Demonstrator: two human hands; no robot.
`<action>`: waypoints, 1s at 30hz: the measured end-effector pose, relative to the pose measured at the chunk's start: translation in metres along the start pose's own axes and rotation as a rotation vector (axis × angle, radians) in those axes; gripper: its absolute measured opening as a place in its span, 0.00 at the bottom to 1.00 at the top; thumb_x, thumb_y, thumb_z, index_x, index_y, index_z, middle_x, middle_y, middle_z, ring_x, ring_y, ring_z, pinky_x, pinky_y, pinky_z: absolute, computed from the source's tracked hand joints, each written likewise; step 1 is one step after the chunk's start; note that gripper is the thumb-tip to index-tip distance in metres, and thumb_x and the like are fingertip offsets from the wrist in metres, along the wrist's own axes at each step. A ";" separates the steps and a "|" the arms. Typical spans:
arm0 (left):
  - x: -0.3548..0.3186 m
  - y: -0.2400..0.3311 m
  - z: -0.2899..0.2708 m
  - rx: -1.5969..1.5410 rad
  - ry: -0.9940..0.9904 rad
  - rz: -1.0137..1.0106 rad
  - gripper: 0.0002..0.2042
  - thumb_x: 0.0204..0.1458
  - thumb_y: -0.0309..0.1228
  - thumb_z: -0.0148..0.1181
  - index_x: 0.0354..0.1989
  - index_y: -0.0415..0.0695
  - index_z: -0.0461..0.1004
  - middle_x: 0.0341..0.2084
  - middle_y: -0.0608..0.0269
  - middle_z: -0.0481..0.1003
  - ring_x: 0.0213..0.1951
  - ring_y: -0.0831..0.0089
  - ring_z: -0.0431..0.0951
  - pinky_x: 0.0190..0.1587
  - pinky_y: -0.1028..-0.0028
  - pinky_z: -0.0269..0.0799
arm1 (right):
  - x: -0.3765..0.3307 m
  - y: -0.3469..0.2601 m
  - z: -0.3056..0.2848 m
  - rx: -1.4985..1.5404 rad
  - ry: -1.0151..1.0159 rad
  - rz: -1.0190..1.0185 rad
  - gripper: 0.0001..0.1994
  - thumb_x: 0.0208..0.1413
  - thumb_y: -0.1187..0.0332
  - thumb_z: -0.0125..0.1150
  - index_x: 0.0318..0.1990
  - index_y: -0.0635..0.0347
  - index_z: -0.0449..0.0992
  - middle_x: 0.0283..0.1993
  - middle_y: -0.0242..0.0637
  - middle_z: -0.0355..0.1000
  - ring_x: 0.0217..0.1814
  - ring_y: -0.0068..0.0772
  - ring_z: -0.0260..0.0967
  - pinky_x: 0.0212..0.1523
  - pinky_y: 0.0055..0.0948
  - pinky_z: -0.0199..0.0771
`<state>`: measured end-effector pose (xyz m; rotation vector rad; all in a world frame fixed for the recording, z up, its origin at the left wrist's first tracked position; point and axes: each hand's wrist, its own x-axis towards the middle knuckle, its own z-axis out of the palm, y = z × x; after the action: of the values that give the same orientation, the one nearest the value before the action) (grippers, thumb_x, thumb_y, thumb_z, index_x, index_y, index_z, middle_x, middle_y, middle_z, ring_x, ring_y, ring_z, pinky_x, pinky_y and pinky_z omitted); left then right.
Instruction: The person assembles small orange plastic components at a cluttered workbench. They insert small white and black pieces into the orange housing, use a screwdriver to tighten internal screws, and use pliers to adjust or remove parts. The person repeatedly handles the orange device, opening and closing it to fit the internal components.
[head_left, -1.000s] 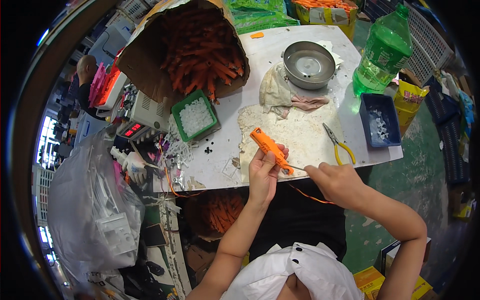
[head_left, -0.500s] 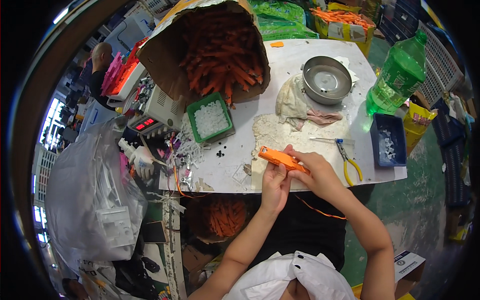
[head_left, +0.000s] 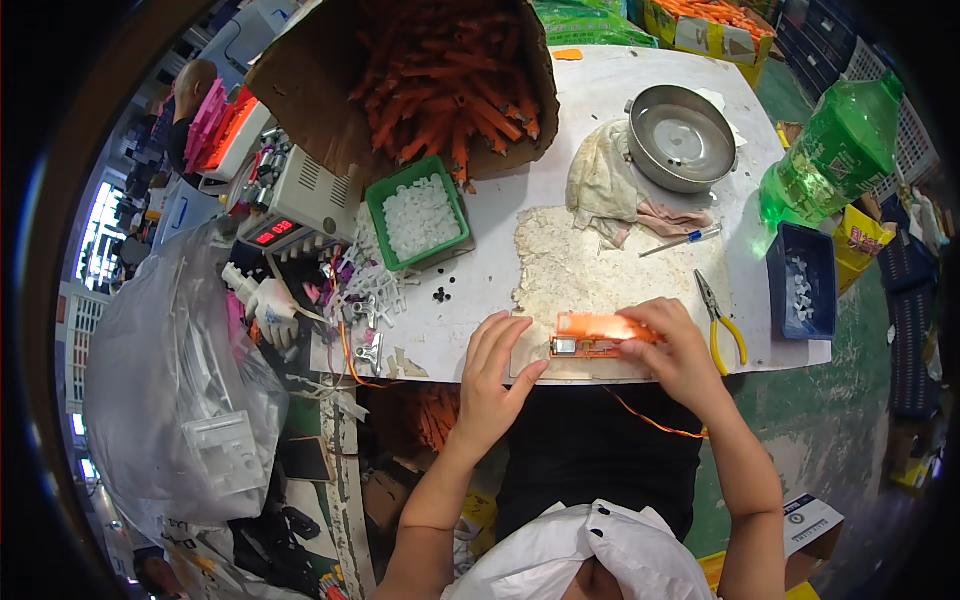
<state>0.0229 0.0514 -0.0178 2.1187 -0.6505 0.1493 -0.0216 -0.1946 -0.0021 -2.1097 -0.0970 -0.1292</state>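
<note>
A white table (head_left: 490, 290), its edges bent by the lens, stands above a worn green floor (head_left: 815, 430) with pale scuffed patches, a chipped post (head_left: 347, 485) under its left end, dark blue crates (head_left: 912, 320) along the right, and a window (head_left: 103, 212) glowing bright white at far left.

Orange casing (head_left: 592, 326) parted, left hand (head_left: 492, 370) let go

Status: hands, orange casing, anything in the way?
Right hand grips orange casing, silver part exposed. Left hand open beside it. Nothing visibly blocking; pliers off to the right.
</note>
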 end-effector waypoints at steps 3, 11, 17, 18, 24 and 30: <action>0.010 0.000 0.001 0.142 -0.081 0.144 0.21 0.45 0.29 0.66 0.50 0.41 0.72 0.46 0.55 0.72 0.55 0.55 0.68 0.60 0.57 0.59 | 0.012 0.016 -0.007 -0.119 0.131 0.006 0.18 0.47 0.71 0.65 0.47 0.61 0.75 0.43 0.41 0.70 0.50 0.43 0.63 0.52 0.37 0.62; 0.022 -0.011 0.003 0.179 -0.234 0.231 0.14 0.45 0.29 0.65 0.43 0.43 0.76 0.39 0.62 0.73 0.51 0.59 0.69 0.61 0.52 0.56 | 0.002 -0.001 0.013 -0.436 0.186 -0.319 0.17 0.42 0.68 0.69 0.42 0.54 0.76 0.45 0.32 0.68 0.56 0.43 0.61 0.59 0.49 0.54; 0.024 -0.008 0.005 0.170 -0.209 0.211 0.14 0.42 0.28 0.67 0.40 0.43 0.78 0.37 0.63 0.76 0.49 0.58 0.71 0.61 0.52 0.56 | 0.001 -0.001 0.035 -0.448 0.111 -0.319 0.14 0.45 0.65 0.69 0.40 0.49 0.75 0.44 0.29 0.68 0.58 0.39 0.60 0.63 0.51 0.48; 0.024 -0.007 0.005 0.175 -0.208 0.211 0.14 0.42 0.28 0.67 0.40 0.43 0.78 0.37 0.63 0.76 0.49 0.58 0.71 0.61 0.51 0.56 | 0.001 0.000 0.036 -0.449 0.106 -0.317 0.13 0.45 0.65 0.68 0.40 0.49 0.75 0.44 0.29 0.68 0.58 0.39 0.60 0.63 0.51 0.48; 0.023 -0.008 0.006 0.208 -0.224 0.234 0.12 0.45 0.28 0.64 0.40 0.43 0.77 0.39 0.62 0.74 0.51 0.59 0.70 0.61 0.51 0.56 | 0.002 0.001 0.036 -0.421 0.071 -0.286 0.13 0.46 0.66 0.68 0.40 0.50 0.75 0.44 0.29 0.68 0.58 0.39 0.60 0.64 0.51 0.48; 0.025 -0.004 0.005 0.215 -0.226 0.214 0.12 0.44 0.26 0.65 0.39 0.43 0.78 0.38 0.63 0.76 0.50 0.58 0.71 0.62 0.51 0.55 | 0.002 0.003 0.035 -0.409 0.055 -0.283 0.14 0.45 0.65 0.68 0.41 0.50 0.74 0.43 0.29 0.69 0.58 0.40 0.60 0.64 0.51 0.48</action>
<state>0.0452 0.0394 -0.0158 2.2876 -1.0357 0.1013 -0.0173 -0.1655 -0.0223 -2.4881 -0.3626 -0.4046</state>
